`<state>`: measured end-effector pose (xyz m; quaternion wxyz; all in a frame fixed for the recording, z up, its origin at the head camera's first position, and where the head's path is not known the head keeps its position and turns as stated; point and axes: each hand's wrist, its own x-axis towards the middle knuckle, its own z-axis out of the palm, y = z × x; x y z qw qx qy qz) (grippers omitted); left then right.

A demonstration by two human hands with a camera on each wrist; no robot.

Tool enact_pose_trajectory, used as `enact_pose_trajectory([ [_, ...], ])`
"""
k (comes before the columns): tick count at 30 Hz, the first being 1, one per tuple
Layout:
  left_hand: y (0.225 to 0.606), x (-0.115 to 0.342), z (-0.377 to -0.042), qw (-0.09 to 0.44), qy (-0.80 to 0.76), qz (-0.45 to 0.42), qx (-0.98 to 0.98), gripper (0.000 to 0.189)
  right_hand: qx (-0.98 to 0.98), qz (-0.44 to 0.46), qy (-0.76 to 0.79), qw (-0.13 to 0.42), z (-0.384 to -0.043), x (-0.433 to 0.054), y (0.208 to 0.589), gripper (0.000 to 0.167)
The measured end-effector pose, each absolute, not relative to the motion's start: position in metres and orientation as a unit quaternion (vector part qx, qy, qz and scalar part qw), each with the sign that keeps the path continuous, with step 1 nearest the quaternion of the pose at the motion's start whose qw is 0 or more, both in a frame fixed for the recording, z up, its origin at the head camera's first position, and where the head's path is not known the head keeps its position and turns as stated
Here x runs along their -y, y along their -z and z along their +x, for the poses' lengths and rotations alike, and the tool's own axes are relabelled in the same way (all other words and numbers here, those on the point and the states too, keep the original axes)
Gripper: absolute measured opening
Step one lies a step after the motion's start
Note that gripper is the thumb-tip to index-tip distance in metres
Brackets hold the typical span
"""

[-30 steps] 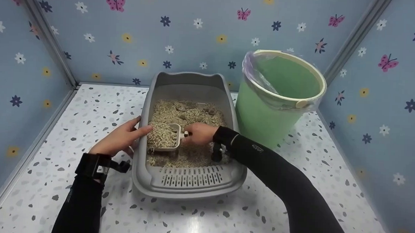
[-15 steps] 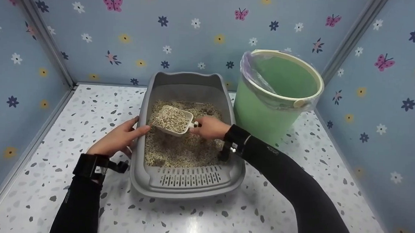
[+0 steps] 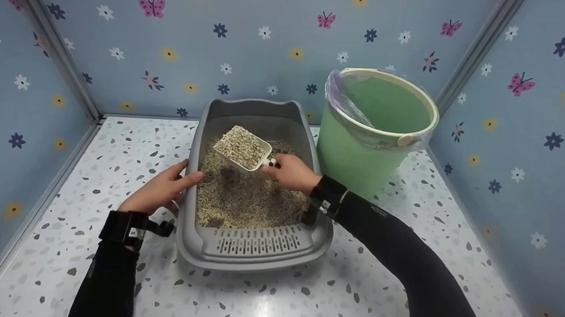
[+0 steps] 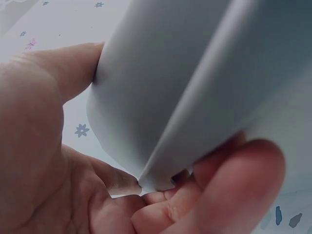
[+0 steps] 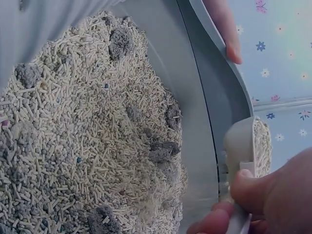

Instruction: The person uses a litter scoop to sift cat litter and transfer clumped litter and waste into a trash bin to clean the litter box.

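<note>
My right hand [image 3: 292, 173] grips the handle of a white litter scoop [image 3: 266, 153], its thumb lying along the handle in the right wrist view. The scoop is heaped with pale pellet litter and hangs above the grey litter box [image 3: 254, 263]. At the box's left side, my left hand [image 3: 159, 189] holds the rim [image 4: 190, 92], thumb over the top and fingers curled beneath. Inside the box lies loose litter [image 3: 242, 207], with dark grey clumps [image 5: 163, 152] showing in the right wrist view.
A green bin [image 3: 359, 157] with a clear liner stands close to the box's right side. Patterned blue panels [image 3: 183, 40] enclose the back and both sides. Speckled white floor [image 3: 266, 300] lies in front of the box.
My right hand has lifted the loaded scoop out of the litter, upward and slightly to the right. My left hand has stayed at the box's rim.
</note>
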<state>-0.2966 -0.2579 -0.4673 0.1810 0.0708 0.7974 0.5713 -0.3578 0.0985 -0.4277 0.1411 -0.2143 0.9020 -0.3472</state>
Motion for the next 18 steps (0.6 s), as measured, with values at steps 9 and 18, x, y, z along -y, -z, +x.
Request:
enact_pose_trajectory([
  [9, 0.4687, 0.257, -0.2958, 0.177, -0.57, 0.069, -0.799, 0.096, -0.902, -0.201, 0.367, 0.106, -0.3541, -0.097, 0.4266, 0.026],
  [18, 0.4686, 0.2575, -0.2963, 0.178, -0.572, 0.069, -0.798, 0.099, -0.897, -0.2, 0.386, 0.085, -0.3514, -0.095, 0.4289, 0.026],
])
